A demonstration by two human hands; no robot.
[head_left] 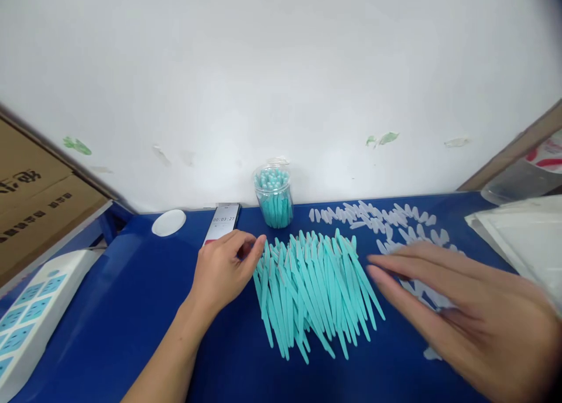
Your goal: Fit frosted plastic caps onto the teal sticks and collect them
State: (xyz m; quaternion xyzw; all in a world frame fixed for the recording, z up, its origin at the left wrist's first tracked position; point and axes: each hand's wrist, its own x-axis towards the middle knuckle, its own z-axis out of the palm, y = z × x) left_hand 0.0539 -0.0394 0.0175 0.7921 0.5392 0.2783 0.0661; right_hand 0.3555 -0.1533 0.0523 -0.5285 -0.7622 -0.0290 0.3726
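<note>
A heap of turquoise eyebrow razors (316, 291) lies on the blue table, their blade ends pointing to the wall. My left hand (226, 268) is at the heap's upper left edge, its fingers curled in and the thumb beside the end razors. What those fingers hold, if anything, is hidden. On the right, my right hand (478, 315) is blurred by motion over the small translucent blade caps (421, 236). Its fingers are stretched out, thumb and fingertips slightly apart, and I see nothing between them.
Against the wall stands a clear jar (276, 201) of turquoise razors. Left of it are a phone (223, 218) showing a timer and a white round lid (169, 222). A power strip (39, 315) and cardboard box (39, 198) are at left, a white plastic bag (527, 233) at right.
</note>
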